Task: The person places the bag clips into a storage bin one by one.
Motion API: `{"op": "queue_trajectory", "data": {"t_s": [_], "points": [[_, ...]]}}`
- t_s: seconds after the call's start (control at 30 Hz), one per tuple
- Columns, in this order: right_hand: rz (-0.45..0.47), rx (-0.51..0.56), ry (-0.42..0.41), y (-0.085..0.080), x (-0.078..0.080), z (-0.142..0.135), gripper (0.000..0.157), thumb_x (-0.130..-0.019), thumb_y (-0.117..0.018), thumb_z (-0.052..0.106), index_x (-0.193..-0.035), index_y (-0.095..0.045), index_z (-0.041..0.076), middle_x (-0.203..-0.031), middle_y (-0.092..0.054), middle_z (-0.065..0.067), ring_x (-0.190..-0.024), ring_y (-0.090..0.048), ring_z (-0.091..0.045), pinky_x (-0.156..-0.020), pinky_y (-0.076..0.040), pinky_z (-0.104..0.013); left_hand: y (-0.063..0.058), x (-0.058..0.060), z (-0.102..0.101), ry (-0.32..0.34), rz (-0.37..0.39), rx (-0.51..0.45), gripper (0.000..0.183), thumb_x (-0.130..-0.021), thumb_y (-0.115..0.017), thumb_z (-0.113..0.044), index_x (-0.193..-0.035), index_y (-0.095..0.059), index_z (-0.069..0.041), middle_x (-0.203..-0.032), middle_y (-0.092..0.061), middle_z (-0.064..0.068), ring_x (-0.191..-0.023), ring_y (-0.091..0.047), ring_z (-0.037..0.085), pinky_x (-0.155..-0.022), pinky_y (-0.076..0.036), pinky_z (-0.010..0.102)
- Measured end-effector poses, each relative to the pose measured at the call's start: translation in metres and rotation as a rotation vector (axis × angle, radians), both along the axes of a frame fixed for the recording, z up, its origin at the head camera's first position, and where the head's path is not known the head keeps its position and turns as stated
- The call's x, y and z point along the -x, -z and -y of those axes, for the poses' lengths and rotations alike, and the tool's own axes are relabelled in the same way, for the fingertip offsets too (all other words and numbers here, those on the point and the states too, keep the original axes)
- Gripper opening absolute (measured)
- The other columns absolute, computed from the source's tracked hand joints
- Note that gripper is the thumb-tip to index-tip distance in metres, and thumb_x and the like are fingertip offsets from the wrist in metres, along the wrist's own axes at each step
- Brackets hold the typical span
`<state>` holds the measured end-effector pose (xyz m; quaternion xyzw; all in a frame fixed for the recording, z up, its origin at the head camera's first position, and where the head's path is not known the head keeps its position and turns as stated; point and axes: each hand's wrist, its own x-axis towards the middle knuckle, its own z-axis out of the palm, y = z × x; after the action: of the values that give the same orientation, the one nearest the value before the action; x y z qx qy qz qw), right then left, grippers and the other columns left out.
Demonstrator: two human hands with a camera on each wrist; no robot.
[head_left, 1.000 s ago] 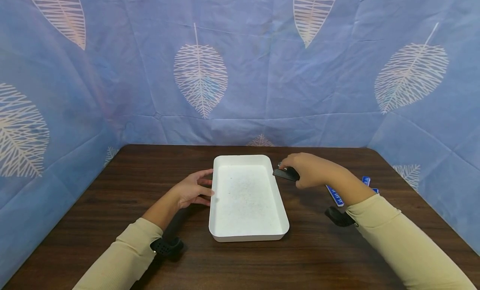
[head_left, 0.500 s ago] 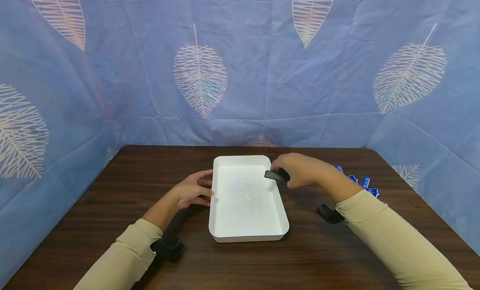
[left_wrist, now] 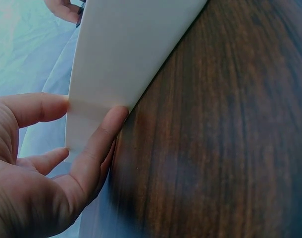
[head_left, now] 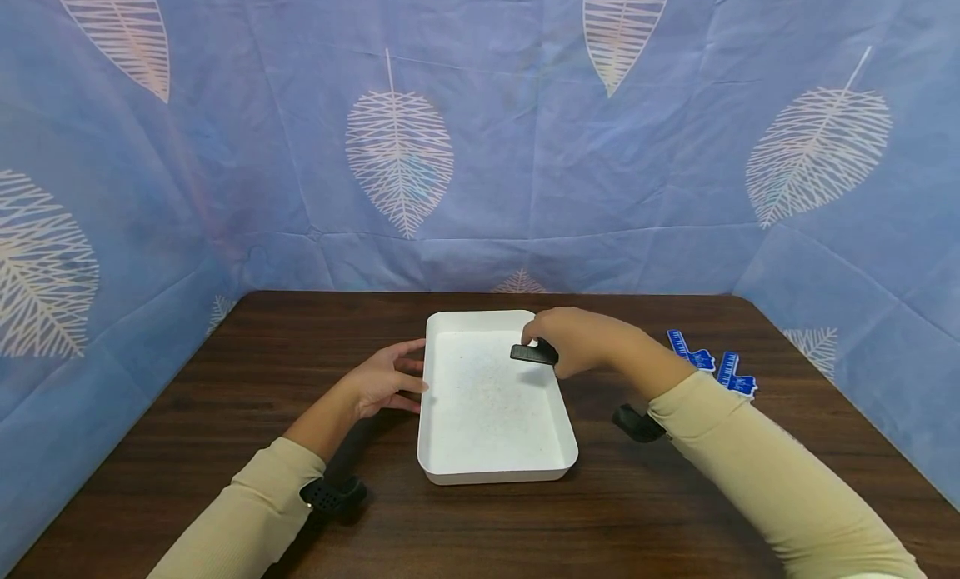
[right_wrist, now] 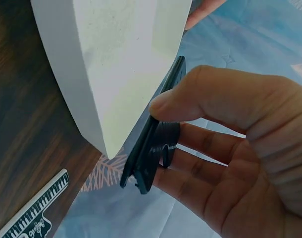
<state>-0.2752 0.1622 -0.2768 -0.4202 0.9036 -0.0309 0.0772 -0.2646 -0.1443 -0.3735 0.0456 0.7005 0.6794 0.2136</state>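
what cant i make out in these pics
Head view: part of the black piece, hidden by the right grip; markings on the blue pieces, too small.
Left wrist view: tray interior, hidden by its wall.
Right wrist view: one blue piece, cut off by the bottom edge.

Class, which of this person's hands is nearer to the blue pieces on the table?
Right. The right hand, holding a black item, is over the right edge of the white tray, towards the blue pieces; the left hand touches the tray's left wall, across the tray from them.
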Motion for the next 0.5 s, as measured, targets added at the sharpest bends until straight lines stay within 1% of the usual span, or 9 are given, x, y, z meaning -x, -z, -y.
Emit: {"op": "queue_trajectory", "data": {"t_s": [0.23,0.33,0.5], "points": [[0.014,-0.039,0.017,0.003,0.004,0.008,0.049,-0.071,-0.069,-0.010,-0.118,-0.066,0.005,-0.107,-0.064,-0.003,-0.083,-0.053,-0.015,-0.072,-0.046,-0.032,0.000,0.000,0.000,0.013,-0.007,0.000,0.084,-0.083,-0.061,0.015,-0.155,-0.023,-0.008,-0.140,-0.037,0.030,-0.095,-0.065,0.034,-0.072,-0.059,0.047],[0.021,-0.055,0.019,0.003,0.005,0.013,0.050,-0.072,-0.070,-0.008,-0.120,-0.065,0.004,-0.109,-0.064,-0.003,-0.085,-0.054,-0.015,-0.074,-0.047,-0.032,0.000,0.000,0.000,0.003,-0.001,-0.001,0.085,-0.082,-0.062,0.015,-0.154,-0.024,-0.009,-0.140,-0.038,0.029,-0.094,-0.065,0.033,-0.072,-0.059,0.047],[0.042,-0.077,0.017,0.002,0.008,0.020,0.050,-0.073,-0.070,-0.006,-0.121,-0.064,0.004,-0.107,-0.064,-0.002,-0.084,-0.054,-0.015,-0.073,-0.048,-0.031,-0.001,-0.001,-0.001,0.004,-0.004,0.001,0.085,-0.082,-0.062,0.015,-0.154,-0.025,-0.009,-0.140,-0.039,0.028,-0.093,-0.065,0.033,-0.072,-0.059,0.048]]}}
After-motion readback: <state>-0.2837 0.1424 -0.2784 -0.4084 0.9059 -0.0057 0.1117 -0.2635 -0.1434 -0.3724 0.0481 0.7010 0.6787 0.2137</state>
